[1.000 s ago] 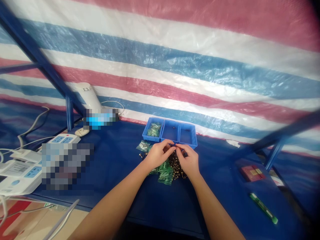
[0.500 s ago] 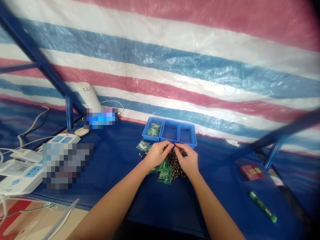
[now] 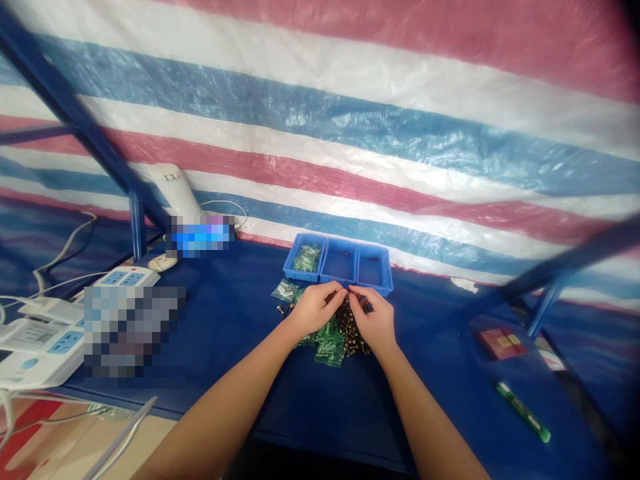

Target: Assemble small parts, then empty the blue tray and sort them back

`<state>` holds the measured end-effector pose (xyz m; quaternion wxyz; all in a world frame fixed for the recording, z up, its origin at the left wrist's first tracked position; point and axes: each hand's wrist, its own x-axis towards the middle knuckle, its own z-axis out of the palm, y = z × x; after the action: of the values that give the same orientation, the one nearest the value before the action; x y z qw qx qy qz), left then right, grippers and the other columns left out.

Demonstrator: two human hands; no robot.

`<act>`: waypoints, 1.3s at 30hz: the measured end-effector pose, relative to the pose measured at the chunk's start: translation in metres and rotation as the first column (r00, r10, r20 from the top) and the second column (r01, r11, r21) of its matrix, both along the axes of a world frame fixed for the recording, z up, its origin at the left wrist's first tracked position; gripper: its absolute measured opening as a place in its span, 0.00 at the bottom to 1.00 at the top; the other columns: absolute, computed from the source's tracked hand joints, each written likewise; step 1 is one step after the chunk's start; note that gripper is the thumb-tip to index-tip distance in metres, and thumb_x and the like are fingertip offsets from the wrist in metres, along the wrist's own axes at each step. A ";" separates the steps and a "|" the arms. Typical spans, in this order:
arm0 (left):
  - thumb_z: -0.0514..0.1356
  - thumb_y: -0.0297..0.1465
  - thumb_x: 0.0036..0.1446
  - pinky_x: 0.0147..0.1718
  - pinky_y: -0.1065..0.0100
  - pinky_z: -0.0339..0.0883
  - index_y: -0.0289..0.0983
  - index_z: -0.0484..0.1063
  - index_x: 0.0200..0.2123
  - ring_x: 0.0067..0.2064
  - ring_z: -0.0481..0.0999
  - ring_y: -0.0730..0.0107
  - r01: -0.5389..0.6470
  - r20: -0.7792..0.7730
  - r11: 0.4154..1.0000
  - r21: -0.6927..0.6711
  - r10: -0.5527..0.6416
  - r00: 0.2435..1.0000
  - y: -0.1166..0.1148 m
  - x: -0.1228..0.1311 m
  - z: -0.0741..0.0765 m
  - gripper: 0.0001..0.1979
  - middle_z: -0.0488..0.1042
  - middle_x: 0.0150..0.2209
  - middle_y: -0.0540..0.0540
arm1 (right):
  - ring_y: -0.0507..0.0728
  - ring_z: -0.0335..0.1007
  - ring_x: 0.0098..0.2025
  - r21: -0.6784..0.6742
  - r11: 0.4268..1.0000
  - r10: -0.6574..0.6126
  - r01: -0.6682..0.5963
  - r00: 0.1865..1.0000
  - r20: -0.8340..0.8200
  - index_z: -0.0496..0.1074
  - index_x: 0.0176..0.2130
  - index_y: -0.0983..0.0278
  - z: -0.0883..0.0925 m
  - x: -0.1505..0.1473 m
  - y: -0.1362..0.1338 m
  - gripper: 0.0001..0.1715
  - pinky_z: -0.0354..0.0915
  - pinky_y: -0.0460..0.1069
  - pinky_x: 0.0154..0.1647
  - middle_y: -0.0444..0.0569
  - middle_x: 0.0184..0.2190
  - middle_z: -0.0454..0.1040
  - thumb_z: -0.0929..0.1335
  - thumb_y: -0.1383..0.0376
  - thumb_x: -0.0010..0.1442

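Observation:
My left hand and my right hand meet fingertip to fingertip just in front of the blue bins. Both are closed in a pinch; whatever lies between the fingers is too small to make out. Beneath them spreads a pile of brass and dark screws. Small green-tinted plastic bags lie beside the pile, partly under my left hand. Another clear bag rests by the left bin, near a few loose screws. The left blue bin holds similar bags.
A middle bin and a right bin adjoin the left one. White power strips with cables lie at the left, near a white cylinder. To the right are a red box and a green tube-like item. Blue frame bars flank the table.
Almost nothing differs. Both hands stay together over the screws, with only slight shifts of the fingers and a small drift of the whole view.

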<state>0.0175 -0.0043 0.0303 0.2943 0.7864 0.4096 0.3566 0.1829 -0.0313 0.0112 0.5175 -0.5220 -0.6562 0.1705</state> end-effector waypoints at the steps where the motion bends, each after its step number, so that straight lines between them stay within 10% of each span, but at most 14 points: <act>1: 0.49 0.39 0.67 0.31 0.71 0.64 0.37 0.73 0.34 0.30 0.73 0.71 -0.006 -0.005 1.000 -0.005 0.006 1.000 0.000 0.000 0.000 0.17 0.75 0.28 0.49 | 0.54 0.73 0.33 -0.001 1.000 -0.002 0.002 1.000 0.005 0.77 0.43 0.60 0.000 0.000 0.000 0.11 0.72 0.50 0.37 0.49 0.38 0.78 0.66 0.64 0.62; 39: 0.53 0.41 0.64 0.25 0.73 0.62 0.39 0.72 0.45 0.27 0.72 0.72 -0.017 0.055 0.998 -0.059 0.020 0.998 0.000 0.002 -0.002 0.15 0.75 0.28 0.50 | 0.54 0.73 0.31 0.004 0.999 -0.039 0.039 0.999 0.006 0.77 0.42 0.60 0.003 0.001 -0.001 0.11 0.72 0.51 0.37 0.49 0.38 0.79 0.66 0.63 0.62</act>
<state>0.0192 -0.0040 0.0285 0.3250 0.7634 0.4189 0.3689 0.1843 -0.0326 0.0137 0.5196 -0.5343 -0.6479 0.1574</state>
